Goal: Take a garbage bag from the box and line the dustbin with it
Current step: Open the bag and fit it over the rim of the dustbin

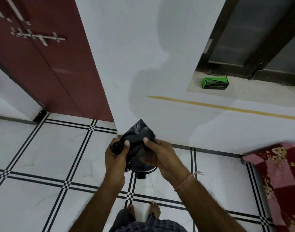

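You've got the garbage bag (138, 136) pinched between your left hand (115, 158) and right hand (162, 156), out in front of your feet (143, 210). Under it sits what's probably the dustbin (143, 171), mostly hidden. The box (215, 83) is on the window ledge (254, 91), up right; door (47, 67) far left, a cloth-covered thing (281, 178) at right.

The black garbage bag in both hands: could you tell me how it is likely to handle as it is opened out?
The garbage bag is probably floppy: it creases around the left hand and right hand. It looks thin and light. Its glossy film may be slippery, so layers could resist separating.
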